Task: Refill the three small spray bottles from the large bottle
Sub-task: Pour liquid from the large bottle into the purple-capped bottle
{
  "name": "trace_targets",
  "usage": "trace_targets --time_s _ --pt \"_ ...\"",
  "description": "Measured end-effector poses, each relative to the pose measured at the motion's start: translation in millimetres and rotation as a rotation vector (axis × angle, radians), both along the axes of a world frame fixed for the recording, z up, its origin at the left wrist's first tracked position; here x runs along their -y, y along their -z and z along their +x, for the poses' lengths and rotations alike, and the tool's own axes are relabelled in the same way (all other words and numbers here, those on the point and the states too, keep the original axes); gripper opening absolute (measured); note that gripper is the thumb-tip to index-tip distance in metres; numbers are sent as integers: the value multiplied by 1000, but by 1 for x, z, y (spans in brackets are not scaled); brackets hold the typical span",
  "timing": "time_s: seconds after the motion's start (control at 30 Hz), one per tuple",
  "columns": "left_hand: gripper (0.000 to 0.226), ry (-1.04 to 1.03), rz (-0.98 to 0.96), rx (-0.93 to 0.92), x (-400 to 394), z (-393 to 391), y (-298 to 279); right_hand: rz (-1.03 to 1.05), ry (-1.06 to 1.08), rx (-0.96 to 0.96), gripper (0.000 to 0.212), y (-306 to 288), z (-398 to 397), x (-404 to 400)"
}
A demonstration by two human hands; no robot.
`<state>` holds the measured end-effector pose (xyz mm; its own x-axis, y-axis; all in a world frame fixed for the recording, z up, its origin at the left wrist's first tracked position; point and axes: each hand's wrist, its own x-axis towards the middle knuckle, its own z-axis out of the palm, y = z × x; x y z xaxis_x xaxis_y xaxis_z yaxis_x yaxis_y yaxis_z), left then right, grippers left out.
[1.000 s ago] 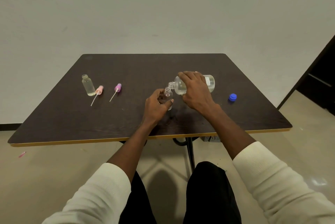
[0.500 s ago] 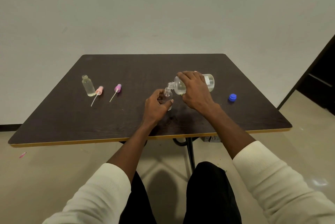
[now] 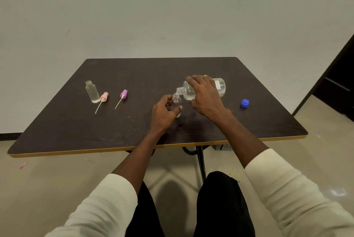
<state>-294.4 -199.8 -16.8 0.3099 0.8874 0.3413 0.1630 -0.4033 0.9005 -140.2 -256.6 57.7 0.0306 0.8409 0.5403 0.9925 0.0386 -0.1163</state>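
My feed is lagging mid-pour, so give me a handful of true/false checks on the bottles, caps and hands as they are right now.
1. The right hand holds the large bottle tipped on its side, its mouth at the neck of a small bottle. True.
2. The left hand lies flat on the table, holding nothing. False: it grips the small bottle being filled.
3. The blue cap is screwed onto the large bottle. False: it sits on the table to the right of the hands.
4. An uncapped small bottle stands upright at the left. True.
5. The pink spray top and purple spray top lie on the table. True.
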Motion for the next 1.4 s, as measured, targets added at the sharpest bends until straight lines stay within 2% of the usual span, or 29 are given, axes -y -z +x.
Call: trace_targets --time_s 1.4 --pt "31 -37 7 13 4 0 -7 17 -15 -1 70 -3 -2 1"
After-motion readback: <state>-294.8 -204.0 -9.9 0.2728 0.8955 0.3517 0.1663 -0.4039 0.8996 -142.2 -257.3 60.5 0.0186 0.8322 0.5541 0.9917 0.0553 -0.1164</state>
